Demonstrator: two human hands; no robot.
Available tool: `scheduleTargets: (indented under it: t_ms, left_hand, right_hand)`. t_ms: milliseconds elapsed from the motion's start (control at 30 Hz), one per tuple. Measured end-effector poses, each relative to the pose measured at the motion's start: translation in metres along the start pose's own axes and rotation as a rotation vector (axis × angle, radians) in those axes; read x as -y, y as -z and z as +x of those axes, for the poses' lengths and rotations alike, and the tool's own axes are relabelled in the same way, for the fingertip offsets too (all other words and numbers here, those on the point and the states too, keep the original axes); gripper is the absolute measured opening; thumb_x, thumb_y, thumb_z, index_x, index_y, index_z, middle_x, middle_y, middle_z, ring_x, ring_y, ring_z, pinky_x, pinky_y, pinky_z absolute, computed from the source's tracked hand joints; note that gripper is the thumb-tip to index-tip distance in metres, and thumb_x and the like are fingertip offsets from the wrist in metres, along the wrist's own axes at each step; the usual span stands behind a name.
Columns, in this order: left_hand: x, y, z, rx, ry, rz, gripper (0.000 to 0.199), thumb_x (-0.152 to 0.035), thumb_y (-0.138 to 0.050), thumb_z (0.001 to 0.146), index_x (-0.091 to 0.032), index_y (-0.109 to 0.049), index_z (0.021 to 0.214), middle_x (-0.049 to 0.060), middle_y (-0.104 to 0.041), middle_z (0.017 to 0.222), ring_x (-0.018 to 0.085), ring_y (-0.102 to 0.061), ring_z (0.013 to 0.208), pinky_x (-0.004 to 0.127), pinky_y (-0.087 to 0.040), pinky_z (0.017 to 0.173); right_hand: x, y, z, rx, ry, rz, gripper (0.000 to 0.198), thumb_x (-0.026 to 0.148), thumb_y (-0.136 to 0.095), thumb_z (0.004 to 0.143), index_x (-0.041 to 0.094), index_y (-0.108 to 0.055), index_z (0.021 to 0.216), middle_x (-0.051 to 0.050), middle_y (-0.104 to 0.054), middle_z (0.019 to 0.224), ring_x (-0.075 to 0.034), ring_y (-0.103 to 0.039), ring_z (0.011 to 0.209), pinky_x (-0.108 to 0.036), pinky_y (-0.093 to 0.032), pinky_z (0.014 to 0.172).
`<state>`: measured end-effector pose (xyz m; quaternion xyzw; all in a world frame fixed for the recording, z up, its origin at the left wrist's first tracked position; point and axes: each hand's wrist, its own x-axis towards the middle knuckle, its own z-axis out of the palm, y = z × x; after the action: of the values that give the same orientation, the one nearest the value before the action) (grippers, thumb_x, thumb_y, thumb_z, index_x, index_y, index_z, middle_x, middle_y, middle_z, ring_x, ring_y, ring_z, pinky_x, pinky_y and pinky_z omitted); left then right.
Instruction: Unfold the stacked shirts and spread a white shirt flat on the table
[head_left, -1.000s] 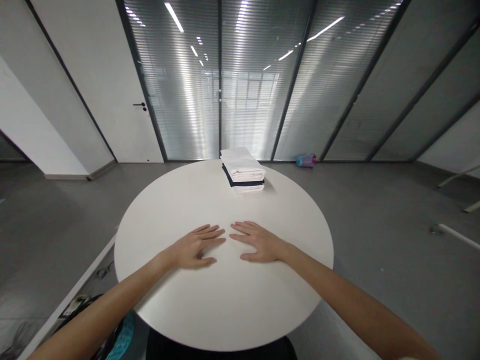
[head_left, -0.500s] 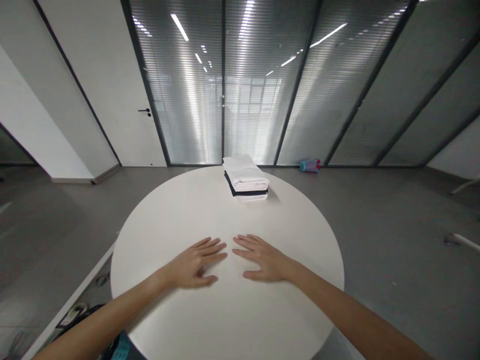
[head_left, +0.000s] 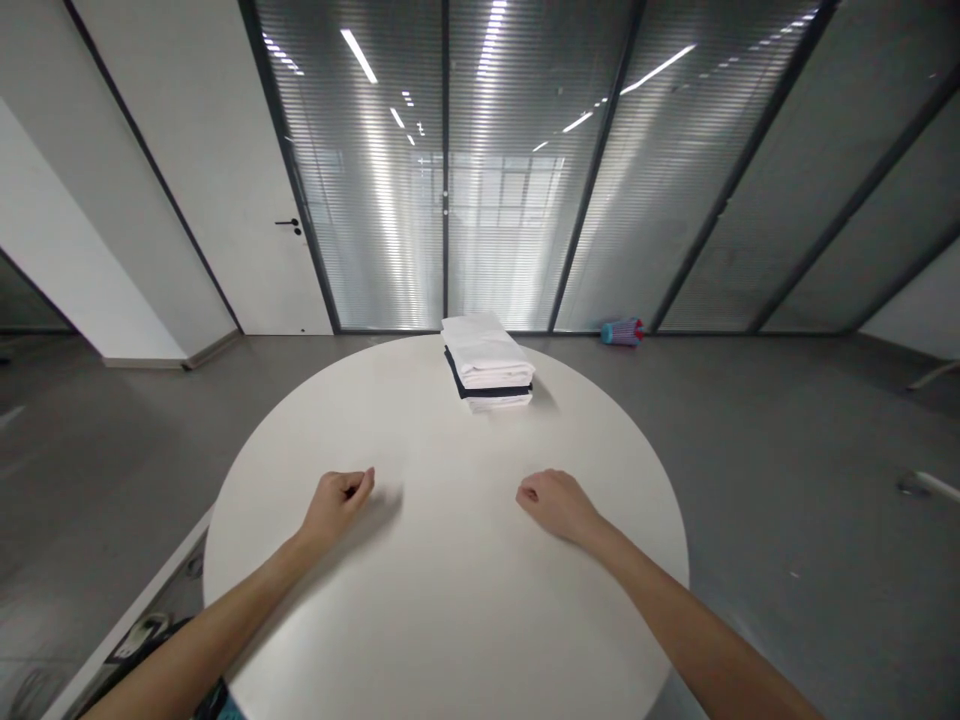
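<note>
Now both hands, flat and side by side a moment ago, are apart mid-bench: left hand [head_left: 335,503] and right hand [head_left: 556,503] curled into empty fists; the folded clothes [head_left: 487,362] lie untouched at the far edge.

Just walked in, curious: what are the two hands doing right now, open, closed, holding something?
Left hand: closed in a loose fist, holding nothing visible, over the table.
Right hand: closed in a loose fist, holding nothing visible.
</note>
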<state>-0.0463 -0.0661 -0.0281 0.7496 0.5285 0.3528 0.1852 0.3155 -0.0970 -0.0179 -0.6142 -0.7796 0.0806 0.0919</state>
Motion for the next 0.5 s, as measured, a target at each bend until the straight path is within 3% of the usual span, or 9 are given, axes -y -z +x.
scheduleTargets:
  t_ms: [200, 267, 333, 367, 433, 500]
  left_hand:
    - [-0.001, 0.005, 0.000, -0.029, 0.052, -0.085, 0.055, -0.057, -0.039, 0.090, -0.021, -0.020, 0.053, -0.004, -0.015, 0.052, 0.008, -0.016, 0.048, 0.025, -0.014, 0.048]
    - [-0.005, 0.006, 0.011, -0.067, 0.101, -0.171, 0.058, -0.059, -0.044, 0.089, -0.021, -0.024, 0.050, -0.004, -0.018, 0.048, 0.008, -0.020, 0.045, 0.025, -0.017, 0.046]
    - [-0.014, 0.004, 0.035, -0.042, 0.127, -0.302, 0.057, -0.060, -0.050, 0.087, -0.019, -0.039, 0.049, -0.003, -0.034, 0.045, 0.009, -0.034, 0.044, 0.024, -0.027, 0.046]
    - [-0.020, 0.002, 0.052, -0.009, 0.134, -0.390, 0.053, -0.061, -0.053, 0.086, -0.018, -0.050, 0.055, 0.001, -0.048, 0.051, 0.012, -0.046, 0.048, 0.024, -0.035, 0.049]
    - [-0.033, -0.007, 0.094, 0.055, 0.173, -0.595, 0.044, -0.060, -0.061, 0.084, -0.016, -0.068, 0.082, 0.010, -0.069, 0.085, 0.020, -0.065, 0.072, 0.027, -0.049, 0.062]
    - [-0.045, -0.022, 0.141, 0.068, 0.306, -0.793, 0.052, -0.059, -0.068, 0.080, -0.020, -0.066, 0.114, 0.015, -0.065, 0.122, 0.026, -0.067, 0.099, 0.032, -0.054, 0.077]
  right_hand:
    - [0.001, 0.004, -0.001, 0.027, 0.007, 0.059, 0.037, 0.019, -0.051, 0.088, 0.020, -0.049, 0.051, -0.001, -0.056, 0.055, -0.014, -0.045, 0.053, -0.030, -0.019, 0.056]
    - [0.001, 0.005, -0.002, 0.017, 0.009, 0.114, 0.042, 0.030, -0.050, 0.094, 0.020, -0.049, 0.054, -0.001, -0.056, 0.056, -0.015, -0.047, 0.055, -0.029, -0.022, 0.057]
    - [0.001, 0.005, -0.002, -0.017, 0.004, 0.229, 0.049, 0.045, -0.043, 0.100, 0.021, -0.052, 0.059, -0.001, -0.058, 0.060, -0.016, -0.051, 0.059, -0.029, -0.030, 0.060]
    - [0.000, 0.005, -0.001, -0.052, 0.002, 0.304, 0.052, 0.050, -0.037, 0.102, 0.022, -0.055, 0.062, -0.002, -0.060, 0.063, -0.017, -0.054, 0.063, -0.029, -0.035, 0.064]
    - [-0.002, 0.003, 0.001, -0.154, 0.005, 0.435, 0.059, 0.053, -0.027, 0.104, 0.022, -0.061, 0.066, -0.005, -0.066, 0.079, -0.019, -0.059, 0.078, -0.032, -0.043, 0.077]
    - [-0.007, 0.000, 0.006, -0.274, 0.005, 0.494, 0.063, 0.051, -0.025, 0.104, 0.023, -0.066, 0.066, -0.009, -0.067, 0.104, -0.022, -0.059, 0.098, -0.037, -0.046, 0.091]
